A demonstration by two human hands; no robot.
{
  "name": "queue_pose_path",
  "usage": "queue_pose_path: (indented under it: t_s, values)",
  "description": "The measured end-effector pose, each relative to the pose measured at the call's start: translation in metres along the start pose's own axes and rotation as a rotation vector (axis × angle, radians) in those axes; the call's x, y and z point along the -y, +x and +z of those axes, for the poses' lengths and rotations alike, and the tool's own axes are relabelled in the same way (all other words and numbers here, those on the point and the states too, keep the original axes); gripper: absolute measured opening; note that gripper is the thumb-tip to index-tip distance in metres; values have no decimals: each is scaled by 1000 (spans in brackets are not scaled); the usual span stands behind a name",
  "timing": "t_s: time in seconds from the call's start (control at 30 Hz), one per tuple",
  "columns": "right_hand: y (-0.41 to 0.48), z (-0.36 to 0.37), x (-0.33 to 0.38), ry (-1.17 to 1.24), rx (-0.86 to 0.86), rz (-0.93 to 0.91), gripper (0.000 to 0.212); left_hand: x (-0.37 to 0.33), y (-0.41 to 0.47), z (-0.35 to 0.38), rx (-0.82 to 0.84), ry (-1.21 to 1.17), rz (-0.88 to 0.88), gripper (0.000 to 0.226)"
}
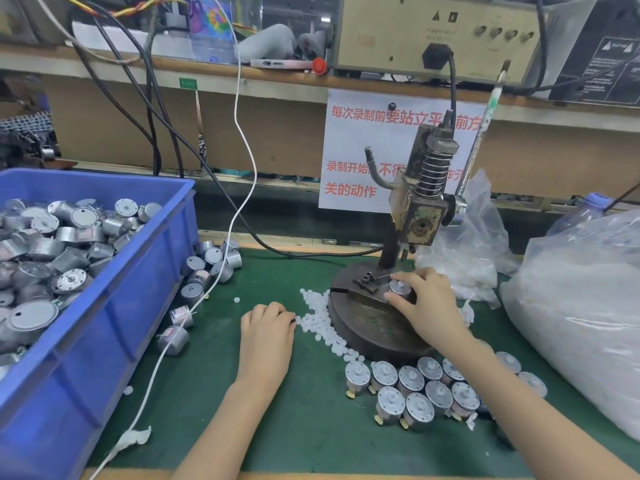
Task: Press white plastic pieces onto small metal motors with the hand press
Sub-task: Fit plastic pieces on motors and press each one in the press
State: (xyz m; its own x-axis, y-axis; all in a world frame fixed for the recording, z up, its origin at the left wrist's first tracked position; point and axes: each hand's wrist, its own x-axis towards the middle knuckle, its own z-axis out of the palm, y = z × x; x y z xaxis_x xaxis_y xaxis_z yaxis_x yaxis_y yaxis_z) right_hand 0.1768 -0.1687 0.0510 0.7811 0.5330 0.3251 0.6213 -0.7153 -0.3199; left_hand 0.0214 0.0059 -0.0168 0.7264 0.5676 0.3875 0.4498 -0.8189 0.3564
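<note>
Where the green mat (277, 420) runs along the bottom of the frame, a cluster of motors (415, 389) stands at lower right, each upright with its round face and shaft up. Just above them both forearms reach in. The left hand (266, 329), left of centre, rests knuckles up on the mat with its fingers curled under. Its fingertips touch the edge of the white plastic pieces (320, 323) strewn in a band beside the press; whether it pinches one I cannot tell. The right hand (429, 306) lies over the round base (363, 329) of the hand press (420, 209), thumb on the near side and fingers curled over the far side of one motor (398, 289), a narrow grip closed round its body. That motor stands upright on the fixture block, long axis vertical, shaft end up with a small white bit at its top. It sits at the fingertips, ahead of the palm. The press head with its coiled spring hangs above on the column, apart from the motor. At left a blue bin (114, 306) holds motors lying every way, with more loose beside it. At right sits a clear bag (581, 306) of white material. Behind the press hangs a paper sign (360, 150) with red characters, and a beige power unit (433, 32) sits on the shelf at the top
</note>
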Motion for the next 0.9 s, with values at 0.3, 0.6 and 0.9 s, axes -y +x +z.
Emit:
queue_pose_path:
  t_s: [0.3,0.6,0.9]
  values:
    - [-60,3,49,272,134,-347,38,-2,-1,-1,-35,7,-17,23]
    - [-85,25,59,1,284,-520,48,2,-5,-7,-29,-4,-18,18]
    - [-86,26,66,-70,225,-489,48,5,-19,-21,-41,-216,7,9]
